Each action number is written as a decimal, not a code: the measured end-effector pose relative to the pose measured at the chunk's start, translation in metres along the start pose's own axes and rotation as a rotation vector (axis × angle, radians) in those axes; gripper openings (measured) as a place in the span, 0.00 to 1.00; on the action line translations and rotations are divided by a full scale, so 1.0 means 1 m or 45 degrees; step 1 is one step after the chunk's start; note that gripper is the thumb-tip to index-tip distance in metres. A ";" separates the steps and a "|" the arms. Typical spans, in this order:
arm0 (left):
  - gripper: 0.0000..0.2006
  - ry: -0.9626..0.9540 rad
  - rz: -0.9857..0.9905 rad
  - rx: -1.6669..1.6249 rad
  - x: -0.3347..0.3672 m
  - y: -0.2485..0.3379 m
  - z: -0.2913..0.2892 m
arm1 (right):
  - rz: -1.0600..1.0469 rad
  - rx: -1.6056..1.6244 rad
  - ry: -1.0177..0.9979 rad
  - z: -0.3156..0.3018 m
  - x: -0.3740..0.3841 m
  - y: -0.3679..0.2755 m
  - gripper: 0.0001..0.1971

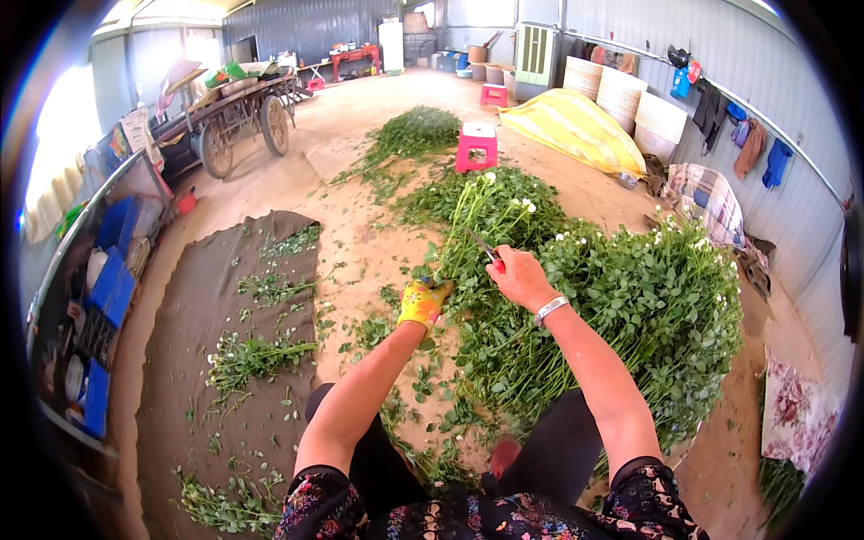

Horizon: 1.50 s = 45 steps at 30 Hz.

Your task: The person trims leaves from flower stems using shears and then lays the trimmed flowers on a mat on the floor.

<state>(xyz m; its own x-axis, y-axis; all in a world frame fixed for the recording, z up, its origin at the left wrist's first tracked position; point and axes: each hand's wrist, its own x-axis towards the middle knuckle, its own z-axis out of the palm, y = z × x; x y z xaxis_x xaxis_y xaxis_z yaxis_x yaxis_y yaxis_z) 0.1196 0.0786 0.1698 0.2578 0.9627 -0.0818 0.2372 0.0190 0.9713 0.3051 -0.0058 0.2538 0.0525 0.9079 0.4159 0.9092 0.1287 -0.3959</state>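
Observation:
My left hand [425, 303], in a yellow patterned glove, is closed around the lower part of several green flower stems [462, 219]. Their tops carry small white blooms and point away from me. Just to the right, my bare right hand [525, 279], with a silver bracelet at the wrist, grips red-handled scissors [484, 245]. The metal blades point up and left toward the stems; whether they touch them I cannot tell. Under and beside my right arm lies a large heap of leafy white-flowered stems [621, 306]. Cut leaves are scattered below my left hand.
A dark cloth [225, 315] with small flower bunches [252, 357] lies to my left, beside blue crates [114, 297]. Ahead are a pink stool [476, 148] and another green pile [416, 132]. Farther off stand a wheeled cart [243, 117], a yellow sheet [576, 126] and stacked white tubs [621, 94].

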 end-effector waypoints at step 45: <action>0.12 0.636 0.938 1.496 0.017 0.011 -0.072 | 0.091 -0.271 -0.229 -0.023 0.000 0.004 0.12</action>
<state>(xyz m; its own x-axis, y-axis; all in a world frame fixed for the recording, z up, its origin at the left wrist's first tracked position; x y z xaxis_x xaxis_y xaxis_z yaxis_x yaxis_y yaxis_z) 0.0589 0.1143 0.1950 0.3699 0.6536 0.6603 0.8685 -0.4956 0.0041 0.3179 -0.0146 0.2715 0.0632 0.9702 0.2338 0.9731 -0.0079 -0.2302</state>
